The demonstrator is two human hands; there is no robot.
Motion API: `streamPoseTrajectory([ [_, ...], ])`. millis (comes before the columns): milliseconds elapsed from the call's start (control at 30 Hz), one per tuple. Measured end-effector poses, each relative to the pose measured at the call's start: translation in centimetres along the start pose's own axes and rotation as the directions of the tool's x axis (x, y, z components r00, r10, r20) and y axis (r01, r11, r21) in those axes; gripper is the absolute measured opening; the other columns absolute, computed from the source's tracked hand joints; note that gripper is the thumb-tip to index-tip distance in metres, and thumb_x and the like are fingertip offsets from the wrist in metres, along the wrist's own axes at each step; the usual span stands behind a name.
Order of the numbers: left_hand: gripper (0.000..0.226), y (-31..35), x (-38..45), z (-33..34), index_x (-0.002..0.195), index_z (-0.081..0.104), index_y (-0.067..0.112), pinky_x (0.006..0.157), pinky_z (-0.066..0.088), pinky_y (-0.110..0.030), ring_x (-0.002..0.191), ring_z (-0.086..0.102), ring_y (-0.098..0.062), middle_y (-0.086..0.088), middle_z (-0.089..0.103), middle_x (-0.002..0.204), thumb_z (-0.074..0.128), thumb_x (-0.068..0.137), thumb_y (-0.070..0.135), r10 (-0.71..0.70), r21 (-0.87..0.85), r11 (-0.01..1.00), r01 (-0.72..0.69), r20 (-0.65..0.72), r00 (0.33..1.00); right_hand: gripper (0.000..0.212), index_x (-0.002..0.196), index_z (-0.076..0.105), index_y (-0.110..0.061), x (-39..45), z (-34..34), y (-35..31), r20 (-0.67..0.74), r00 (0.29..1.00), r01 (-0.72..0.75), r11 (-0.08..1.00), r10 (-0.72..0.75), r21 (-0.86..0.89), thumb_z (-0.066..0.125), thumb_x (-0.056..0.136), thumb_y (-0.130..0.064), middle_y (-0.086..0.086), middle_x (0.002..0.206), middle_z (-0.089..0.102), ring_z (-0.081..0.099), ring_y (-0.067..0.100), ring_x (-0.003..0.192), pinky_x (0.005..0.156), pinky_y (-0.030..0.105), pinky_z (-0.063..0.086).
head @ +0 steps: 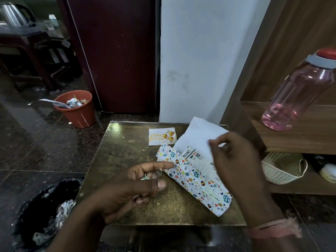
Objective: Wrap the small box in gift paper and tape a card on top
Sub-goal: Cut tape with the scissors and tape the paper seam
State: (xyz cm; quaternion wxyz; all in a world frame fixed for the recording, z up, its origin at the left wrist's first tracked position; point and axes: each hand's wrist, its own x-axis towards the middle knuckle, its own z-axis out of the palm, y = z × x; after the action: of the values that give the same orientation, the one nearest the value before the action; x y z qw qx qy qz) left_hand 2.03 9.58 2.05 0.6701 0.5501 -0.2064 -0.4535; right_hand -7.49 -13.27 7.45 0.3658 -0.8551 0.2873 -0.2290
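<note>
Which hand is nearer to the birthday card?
Right. The right hand holds up the gift paper flap just right of the birthday card; the left hand is lower, nearer the person.

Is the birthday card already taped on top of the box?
No, the card lies flat on the table beyond the box, which is only partly covered by gift paper.

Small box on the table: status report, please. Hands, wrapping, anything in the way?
Left hand holds a small item, forefinger on gift paper. Right hand pinches the white flap. Box half covered. Card lies apart, untaped. Nothing in the way.
</note>
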Motion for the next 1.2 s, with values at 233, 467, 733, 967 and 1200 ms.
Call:
streamPoseTrajectory([
  [233,0.058,-0.2,0.1,-0.3,0.136,0.066,0.019,0.048,0.028,-0.022,0.065,0.037,-0.009,-0.017,0.067,0.116,0.082,0.081,0.012,0.033,0.016,0.999,-0.033,-0.027,0.999,0.022,0.085,0.079,-0.02,-3.2,4.9,-2.4,0.578,0.816,-0.218,0.929,0.004,0.3,0.077,0.087,-0.042,-0.011,0.056,0.062,0.054,0.0,0.054,0.058,0.022,0.041],
  [467,0.061,0.0,-0.2,-0.8,0.137,0.065,0.023,0.052,0.027,-0.024,0.099,0.036,-0.036,-0.031,0.057,0.14,0.085,0.08,0.016,0.025,0.003,1.0,-0.025,-0.056,0.998,0.009,0.081,0.078,-0.011,-3.6,6.4,-2.5,0.593,0.805,-0.344,0.819,0.006,0.46,0.075,0.089,-0.015,0.006,0.061,0.061,0.052,0.013,0.051,0.046,0.026,0.038],
  [733,0.044,0.3,-0.9,-1.4,0.134,0.068,0.017,0.058,0.028,-0.026,0.083,0.037,-0.019,-0.023,0.055,0.114,0.072,0.089,0.022,0.017,-0.017,1.0,-0.018,-0.056,0.998,0.011,0.084,0.075,-0.005,-3.3,6.6,-2.2,0.524,0.851,-0.36,0.772,0.041,0.524,0.074,0.091,-0.013,0.008,0.056,0.053,0.043,0.01,0.042,0.043,0.024,0.035],
  [967,0.053,0.7,-0.8,-1.7,0.109,0.08,0.016,0.05,0.025,-0.022,0.06,0.034,-0.008,-0.009,0.05,0.082,0.09,0.062,0.04,-0.03,0.085,0.995,0.055,-0.27,0.962,0.011,0.08,0.078,-0.011,-3.0,6.7,-2.1,0.465,0.885,-0.315,0.779,0.035,0.542,0.076,0.089,-0.016,0.009,0.053,0.054,0.042,0.011,0.04,0.042,0.022,0.036],
  [1200,0.052,1.2,-1.0,-0.6,0.125,0.075,0.02,0.047,0.02,-0.022,0.054,0.016,-0.01,0.002,0.018,0.064,0.08,0.074,0.03,-0.02,-0.022,1.0,0.015,-0.197,0.98,0.013,0.075,0.078,-0.016,-3.3,7.5,-2.1,0.379,0.923,-0.285,0.792,0.074,0.54,0.077,0.088,-0.017,0.006,0.051,0.056,0.045,0.009,0.04,0.05,0.025,0.038],
])
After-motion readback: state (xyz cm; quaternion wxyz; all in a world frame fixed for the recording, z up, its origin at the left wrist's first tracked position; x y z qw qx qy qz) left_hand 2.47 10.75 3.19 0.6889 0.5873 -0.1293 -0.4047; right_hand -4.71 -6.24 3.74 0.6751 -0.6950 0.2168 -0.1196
